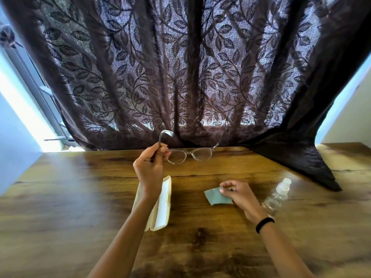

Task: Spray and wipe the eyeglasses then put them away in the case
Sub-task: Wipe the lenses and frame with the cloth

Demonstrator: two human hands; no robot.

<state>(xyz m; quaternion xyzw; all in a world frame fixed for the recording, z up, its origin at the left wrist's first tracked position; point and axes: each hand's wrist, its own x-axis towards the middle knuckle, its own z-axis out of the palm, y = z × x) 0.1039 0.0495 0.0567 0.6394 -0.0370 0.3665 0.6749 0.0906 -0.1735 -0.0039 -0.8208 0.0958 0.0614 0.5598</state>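
My left hand (150,165) grips the left temple of the clear-framed eyeglasses (189,154) and holds them up above the wooden table (80,197), temples unfolded and pointing upward. My right hand (239,192) pinches the edge of a small teal cleaning cloth (215,197) that lies on the table. A cream eyeglass case (162,205) lies open under my left forearm, its pale lining showing. A clear spray bottle (278,194) with a white cap lies just right of my right hand.
A dark brown leaf-patterned curtain (190,67) hangs behind the table, and its right end drapes onto the tabletop (297,157). A bright window (30,101) shows at the left. A black band (264,224) circles my right wrist.
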